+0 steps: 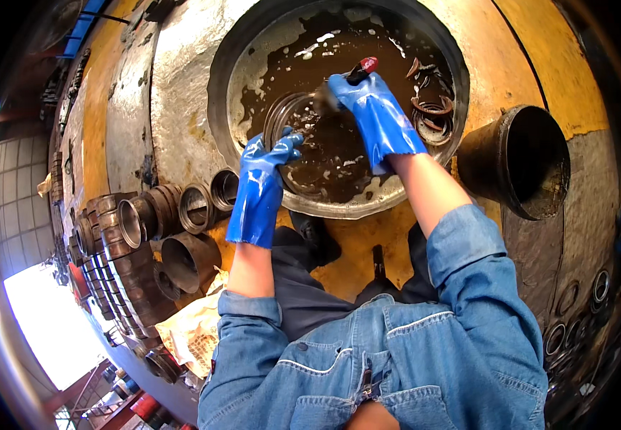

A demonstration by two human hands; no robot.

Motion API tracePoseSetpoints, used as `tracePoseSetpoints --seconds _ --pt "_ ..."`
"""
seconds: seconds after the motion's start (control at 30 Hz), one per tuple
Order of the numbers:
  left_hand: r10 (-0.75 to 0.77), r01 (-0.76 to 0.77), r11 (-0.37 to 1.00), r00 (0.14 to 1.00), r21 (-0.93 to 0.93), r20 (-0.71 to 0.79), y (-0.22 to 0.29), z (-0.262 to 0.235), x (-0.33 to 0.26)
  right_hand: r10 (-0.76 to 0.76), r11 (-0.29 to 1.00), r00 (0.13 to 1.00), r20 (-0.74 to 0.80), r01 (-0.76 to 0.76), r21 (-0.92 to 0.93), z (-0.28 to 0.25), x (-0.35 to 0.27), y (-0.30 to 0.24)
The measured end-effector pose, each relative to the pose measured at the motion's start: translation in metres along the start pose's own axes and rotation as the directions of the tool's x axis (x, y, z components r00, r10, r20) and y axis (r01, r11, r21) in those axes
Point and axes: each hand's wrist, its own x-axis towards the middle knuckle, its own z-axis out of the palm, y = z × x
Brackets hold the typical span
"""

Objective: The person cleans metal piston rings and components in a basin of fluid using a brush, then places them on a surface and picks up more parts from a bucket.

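Grimy metal ring (287, 118) stands half-sunk in brown wash; brush (350, 75) against it

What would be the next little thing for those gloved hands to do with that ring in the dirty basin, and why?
Probably turn the metal ring a little in the left hand and brush on. The right hand holds a red-handled brush against the ring, which stands on edge in the brown liquid of the basin, so only one part meets the brush.
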Motion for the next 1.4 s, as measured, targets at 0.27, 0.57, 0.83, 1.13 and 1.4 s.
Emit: tracePoseSetpoints --seconds 0.27,0.57,0.83,1.13,1.4 --pt "-0.137 0.142 0.967 0.990 -0.213 0.041 0.004 0.001 0.007 -0.149 0.778 0.981 0.123 0.193 -0.597 0.002 -0.024 -0.011" --pt "-0.080 0.133 0.965 0.971 -0.226 0.226 0.053 0.026 -0.026 -0.457 0.887 0.879 0.136 0.437 0.150 0.009 -0.011 0.013" --pt "0.070 0.105 0.917 0.908 -0.384 0.414 0.039 0.016 -0.008 -0.362 0.836 0.914 0.180 0.404 -0.372 0.012 -0.021 0.022" --pt "0.019 0.058 0.974 0.941 -0.217 0.338 0.035 0.022 0.000 0.001 0.999 0.825 0.565 0.021 -0.032 -0.005 -0.045 0.009" --pt "0.020 0.043 0.984 0.938 -0.173 0.346 0.034 0.031 0.002 0.087 0.985 0.832 0.547 -0.154 0.077 -0.005 -0.027 0.026"
